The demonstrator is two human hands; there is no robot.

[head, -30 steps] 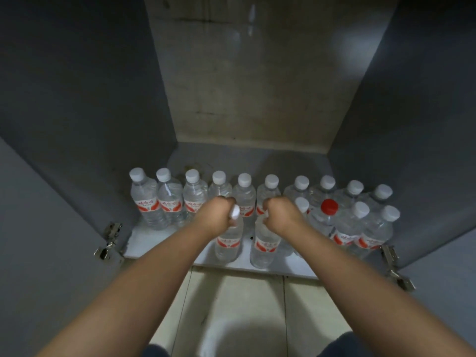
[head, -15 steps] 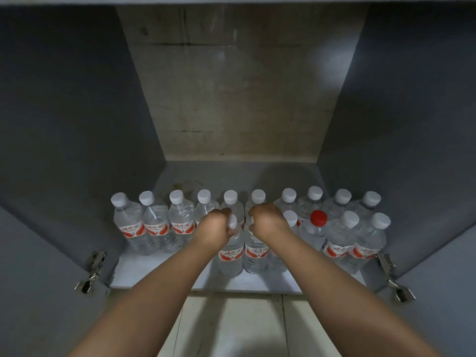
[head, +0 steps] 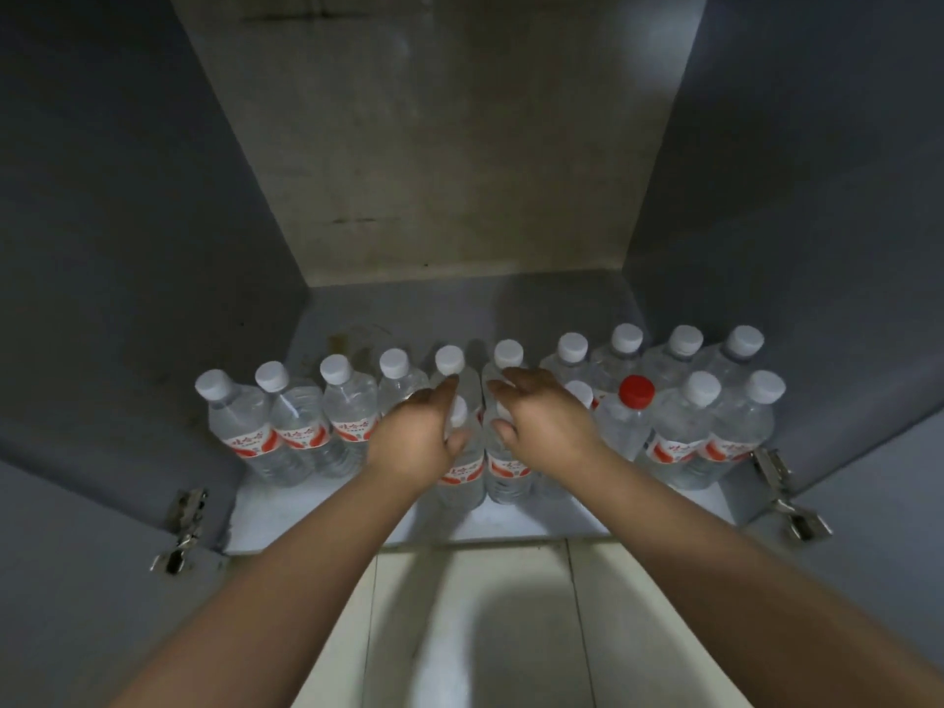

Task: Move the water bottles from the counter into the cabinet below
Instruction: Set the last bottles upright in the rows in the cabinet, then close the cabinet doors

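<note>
Both hands reach into the grey cabinet [head: 153, 247]: the left hand [head: 416, 442] and right hand [head: 544, 426] have loosened, spread fingers over two clear plastic white-capped bottles [head: 462, 472] standing upright at the shelf's front, beside a red-capped bottle [head: 626, 421].

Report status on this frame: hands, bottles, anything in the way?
Left hand and right hand both open over the two front-centre bottles. Those stand upright on the cabinet floor. Red-capped bottle just right; nothing blocking.
</note>
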